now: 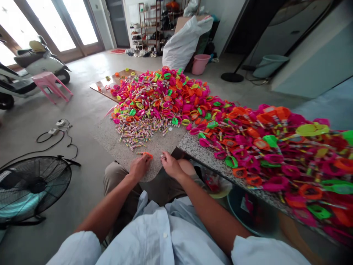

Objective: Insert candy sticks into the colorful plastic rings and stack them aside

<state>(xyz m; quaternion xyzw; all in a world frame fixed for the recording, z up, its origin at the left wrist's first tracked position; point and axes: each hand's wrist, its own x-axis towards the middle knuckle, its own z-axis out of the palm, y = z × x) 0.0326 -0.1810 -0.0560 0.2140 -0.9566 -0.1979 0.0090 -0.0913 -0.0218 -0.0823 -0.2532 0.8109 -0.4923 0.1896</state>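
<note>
My left hand point(139, 168) is closed on an orange plastic toy watch point(149, 155) at the near part of the speckled stone slab point(154, 147). A small candy tube point(140, 153) shows beside those fingers. My right hand point(171, 165) is a little to the right, its fingers pinched on a small whitish piece point(161, 156) too small to name. Just beyond both hands lies a spread of small printed candy tubes point(138, 132). Behind them rises a heap of pink, orange, green and yellow toy watches point(171, 92).
More toy watches point(275, 147) cover the granite top at right. Basins point(245, 209) stand beneath it. A black fan point(35, 184), a cable with sockets point(56, 129), a pink stool point(51, 82) and a scooter point(33, 70) are at left. A white sack point(182, 44) and pink bucket point(200, 64) stand behind.
</note>
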